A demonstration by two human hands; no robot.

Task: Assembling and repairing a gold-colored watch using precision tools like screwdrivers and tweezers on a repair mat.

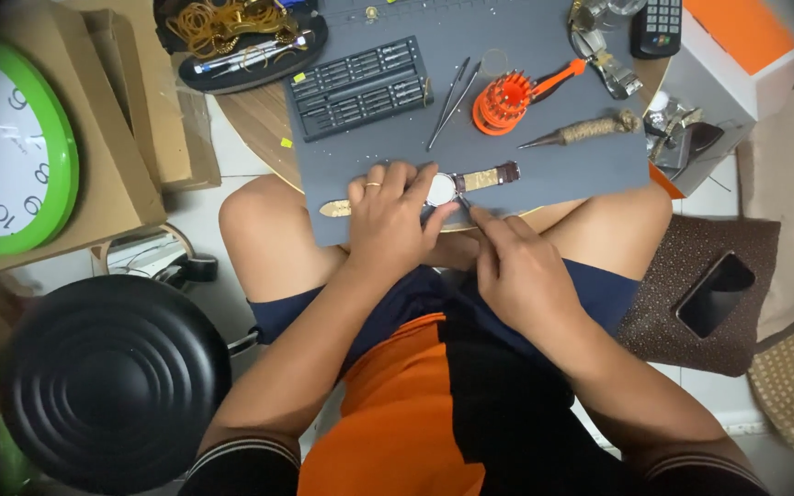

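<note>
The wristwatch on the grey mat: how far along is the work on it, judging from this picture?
Laid out already: a black screwdriver set, thin metal tweezers and an orange round tool holder on the grey work mat. In hand: the left hand presses down the wristwatch with gold and brown strap, while the right hand holds a thin tool at its case. The watch is not visibly opened.

Floor (pixel 204 207): pale tile, evenly lit. Round wooden counter (pixel 259 129) at 12 o'clock, carrying a grey work mat (pixel 544 165). Green-rimmed wall clock (pixel 11 147) on cardboard at 9 o'clock. Black round stool (pixel 112 381) at 8 o'clock. Brown cushion (pixel 682 276) with phone (pixel 714 294) at 3 o'clock.
</note>
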